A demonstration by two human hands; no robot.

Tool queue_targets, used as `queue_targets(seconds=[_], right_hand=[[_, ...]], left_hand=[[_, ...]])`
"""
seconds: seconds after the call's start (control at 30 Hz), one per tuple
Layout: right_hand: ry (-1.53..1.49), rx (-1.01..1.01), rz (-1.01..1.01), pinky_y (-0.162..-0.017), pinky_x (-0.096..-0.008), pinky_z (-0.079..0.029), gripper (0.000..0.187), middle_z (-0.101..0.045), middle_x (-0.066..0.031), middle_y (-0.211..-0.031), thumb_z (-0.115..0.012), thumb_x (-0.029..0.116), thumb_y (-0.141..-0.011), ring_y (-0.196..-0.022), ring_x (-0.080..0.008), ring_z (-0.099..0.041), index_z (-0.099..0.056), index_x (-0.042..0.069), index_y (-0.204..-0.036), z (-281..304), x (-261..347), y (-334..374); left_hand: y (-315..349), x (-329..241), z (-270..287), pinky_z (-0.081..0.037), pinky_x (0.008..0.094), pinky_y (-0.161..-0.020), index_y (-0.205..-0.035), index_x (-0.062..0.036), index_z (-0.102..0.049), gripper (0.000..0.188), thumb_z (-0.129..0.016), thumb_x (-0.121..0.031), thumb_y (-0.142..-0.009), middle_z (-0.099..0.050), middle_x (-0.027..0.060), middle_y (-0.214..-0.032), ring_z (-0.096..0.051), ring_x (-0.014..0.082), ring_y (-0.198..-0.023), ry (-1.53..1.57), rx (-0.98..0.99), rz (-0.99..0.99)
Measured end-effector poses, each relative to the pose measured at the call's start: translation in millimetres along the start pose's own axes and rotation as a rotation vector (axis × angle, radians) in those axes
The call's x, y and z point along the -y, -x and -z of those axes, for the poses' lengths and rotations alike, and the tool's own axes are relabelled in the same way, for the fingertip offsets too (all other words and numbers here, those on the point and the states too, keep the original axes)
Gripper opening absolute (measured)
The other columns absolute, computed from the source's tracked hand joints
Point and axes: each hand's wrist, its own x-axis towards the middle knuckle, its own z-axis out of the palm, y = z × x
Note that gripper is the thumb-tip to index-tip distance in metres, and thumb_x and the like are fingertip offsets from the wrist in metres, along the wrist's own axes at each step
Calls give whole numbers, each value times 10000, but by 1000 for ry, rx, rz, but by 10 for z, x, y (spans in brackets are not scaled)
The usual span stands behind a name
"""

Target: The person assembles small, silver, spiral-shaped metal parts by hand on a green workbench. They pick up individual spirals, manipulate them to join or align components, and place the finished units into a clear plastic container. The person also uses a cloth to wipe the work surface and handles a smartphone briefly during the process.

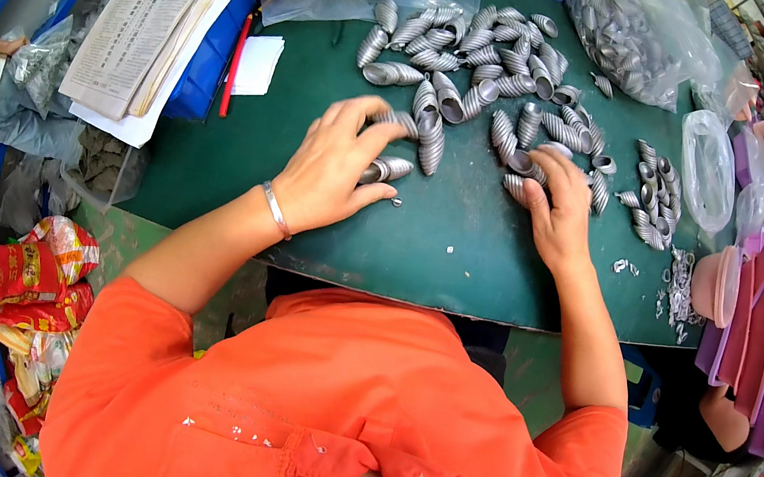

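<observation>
Hollow grey spiral-ribbed pieces, metal-looking, lie heaped on the green tabletop (380, 248). My left hand (328, 166), a silver bangle on its wrist, has thumb and fingers spread. One ribbed piece (388, 171) lies in the gap between them, and another ribbed piece (397, 122) is at the fingertips. On the right, the fingers of my right hand (560, 206) curl over a ribbed piece (525, 166), with the thumb close against it. Just below that, a further ribbed piece (514, 188) touches the table. The main heap (479, 51) spreads beyond both hands.
Bags of ribbed pieces (628, 43) stand at the back. A smaller group (655, 195) lies right, near small silvery bits (681, 288) and a pink cup (716, 284). Papers (153, 17) rest on a blue bin (205, 64) at left, beside a red pen (234, 68).
</observation>
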Motion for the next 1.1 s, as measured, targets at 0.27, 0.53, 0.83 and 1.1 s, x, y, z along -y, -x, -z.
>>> queue_targets(seconds=[0.27,0.53,0.83,1.1], right_hand=[[41,64,49,-865,-400,-416,408,-574,-92,-1108,-775,269,-707,-1033,-284,-542,-641,122,-1064,-35,216,88],[-169,-578,100,-754,-346,-492,315,-588,-146,-970,-792,98,-696,-888,-306,-587,-621,13,-947,147,26,-519],[36,-23,149,-828,-488,-437,759,-484,-158,-1298,-727,578,-638,-1061,-373,-520,-529,197,-1264,-195,28,-547],[-75,71,103,-910,-465,-459,624,-513,-198,-1246,-735,218,-590,-1091,-419,-511,-567,162,-1189,-196,-50,-730]], left_hand=[[-202,-83,-377,-371,459,-982,-1291,-122,-479,652,-760,-163,-705,-419,182,-1271,-427,382,-1149,-94,99,-79],[-758,16,-633,-484,388,-717,-1089,-56,-532,375,-704,-121,-762,-533,120,-1019,-568,318,-902,11,-91,-238],[-898,123,-707,-360,475,-968,-1238,-70,-502,780,-806,-413,-606,-489,138,-1223,-445,355,-1153,-129,21,-202],[-975,197,-749,-408,440,-879,-1106,-28,-543,474,-739,-250,-736,-549,165,-1065,-493,370,-1002,-10,-127,-213]])
